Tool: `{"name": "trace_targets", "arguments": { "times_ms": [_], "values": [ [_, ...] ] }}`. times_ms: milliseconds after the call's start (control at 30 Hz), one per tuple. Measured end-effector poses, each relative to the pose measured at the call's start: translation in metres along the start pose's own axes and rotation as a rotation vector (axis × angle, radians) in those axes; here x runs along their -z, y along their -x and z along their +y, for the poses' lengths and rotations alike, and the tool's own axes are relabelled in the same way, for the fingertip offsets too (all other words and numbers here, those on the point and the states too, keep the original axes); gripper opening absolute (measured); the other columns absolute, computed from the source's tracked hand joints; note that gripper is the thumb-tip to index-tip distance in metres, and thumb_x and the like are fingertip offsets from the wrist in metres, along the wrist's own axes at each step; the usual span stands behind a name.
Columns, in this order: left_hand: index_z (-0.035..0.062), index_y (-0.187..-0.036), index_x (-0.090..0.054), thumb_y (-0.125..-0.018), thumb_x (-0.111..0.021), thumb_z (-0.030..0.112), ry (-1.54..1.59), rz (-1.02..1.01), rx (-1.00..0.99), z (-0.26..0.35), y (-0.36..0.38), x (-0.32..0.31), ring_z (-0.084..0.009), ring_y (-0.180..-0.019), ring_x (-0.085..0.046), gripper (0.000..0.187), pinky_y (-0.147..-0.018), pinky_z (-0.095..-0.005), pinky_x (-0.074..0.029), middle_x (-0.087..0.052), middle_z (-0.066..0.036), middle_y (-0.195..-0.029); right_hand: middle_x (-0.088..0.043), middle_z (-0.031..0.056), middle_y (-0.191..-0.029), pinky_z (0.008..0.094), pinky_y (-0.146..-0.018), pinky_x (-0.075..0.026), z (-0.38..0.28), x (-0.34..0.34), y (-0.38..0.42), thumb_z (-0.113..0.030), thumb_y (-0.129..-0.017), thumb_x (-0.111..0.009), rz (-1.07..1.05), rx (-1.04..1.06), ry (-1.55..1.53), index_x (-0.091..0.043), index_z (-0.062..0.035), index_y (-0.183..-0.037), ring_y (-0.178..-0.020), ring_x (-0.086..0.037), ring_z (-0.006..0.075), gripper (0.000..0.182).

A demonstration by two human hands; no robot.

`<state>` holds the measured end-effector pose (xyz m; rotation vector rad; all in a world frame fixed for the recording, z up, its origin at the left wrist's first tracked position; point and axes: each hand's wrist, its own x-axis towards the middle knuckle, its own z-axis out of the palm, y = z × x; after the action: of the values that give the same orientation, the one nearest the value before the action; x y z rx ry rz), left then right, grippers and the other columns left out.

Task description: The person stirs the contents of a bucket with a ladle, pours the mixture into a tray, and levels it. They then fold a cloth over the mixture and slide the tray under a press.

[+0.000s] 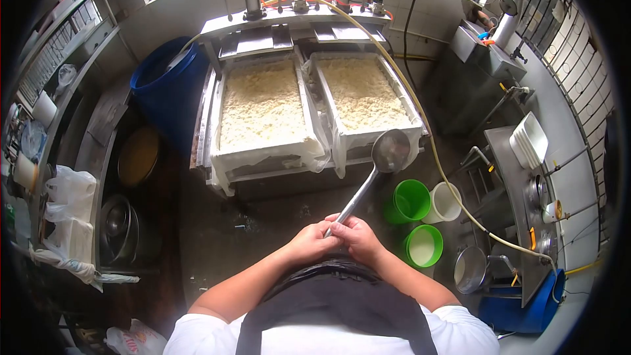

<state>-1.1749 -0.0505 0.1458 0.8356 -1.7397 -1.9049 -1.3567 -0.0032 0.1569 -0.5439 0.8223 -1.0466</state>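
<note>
A long-handled metal ladle [360,193] slants up and away from my body, its round bowl in front of the right-hand mould. My left hand [313,239] is closed around the lower end of the handle. Pressed against it, my right hand [358,238] also grips the handle. Beyond the ladle stand two rectangular moulds lined with white cloth, the left mould [266,151] and the right mould [378,135]. Both are filled with crumbly, pale curd [263,105]. Cloth edges hang over their near sides.
A press frame [296,16] with upright cylinders stands behind the moulds. Left is a blue barrel [172,85]. Two green buckets, one the nearer green bucket [424,246], and a white bucket [445,202] stand at right. A yellowish hose [439,158] curves past them.
</note>
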Motion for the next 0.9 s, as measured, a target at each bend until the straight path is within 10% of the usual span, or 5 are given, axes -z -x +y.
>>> {"name": "trace_targets", "arguments": {
  "times_ms": [200,433,700,900],
  "values": [
    [0.0068,-0.116,-0.069,-0.108,-0.056,0.040,0.141,-0.140,0.305,0.011,-0.006,0.042,-0.0053,-0.078,-0.061,0.037,-0.067,-0.0236,-0.052,-0.067,0.004,-0.091,-0.070,0.0092,-0.112,0.0368,-0.093,-0.056,-0.004,-0.002,-0.002,-0.015,-0.105,-0.062,0.092,0.084,-0.008,-0.064,-0.0038,-0.117,-0.100,-0.068,0.0190,0.017],
    [0.0065,-0.118,-0.062,-0.102,-0.066,0.040,0.372,0.569,0.360,-0.033,-0.103,0.093,-0.0101,-0.073,-0.060,0.037,-0.056,-0.0303,-0.055,-0.066,-0.002,-0.095,-0.070,0.0097,-0.115,0.0401,-0.090,-0.058,-0.005,0.003,0.014,-0.017,-0.106,-0.060,0.234,0.087,-0.044,-0.062,-0.0071,-0.114,-0.099,-0.069,0.0199,0.013],
    [0.0123,-0.152,-0.042,-0.092,-0.075,0.054,0.721,0.687,0.458,-0.055,-0.206,0.100,-0.0294,-0.113,-0.051,0.080,-0.084,-0.0507,-0.054,-0.044,-0.014,-0.139,-0.071,0.0104,-0.114,0.0400,-0.090,-0.058,-0.002,0.010,0.036,-0.017,-0.107,-0.059,0.313,0.141,-0.073,-0.061,-0.0079,-0.114,-0.100,-0.070,0.0206,0.012],
    [0.0125,-0.090,-0.063,-0.103,-0.060,0.025,0.732,0.641,0.507,-0.022,-0.211,0.113,-0.0186,-0.064,-0.060,0.018,-0.068,-0.0413,-0.054,-0.057,0.000,-0.069,-0.071,0.0105,-0.114,0.0401,-0.090,-0.059,-0.001,0.007,0.043,-0.017,-0.107,-0.059,0.339,0.177,-0.120,-0.061,-0.0082,-0.115,-0.098,-0.071,0.0211,0.012]
  ]
}}
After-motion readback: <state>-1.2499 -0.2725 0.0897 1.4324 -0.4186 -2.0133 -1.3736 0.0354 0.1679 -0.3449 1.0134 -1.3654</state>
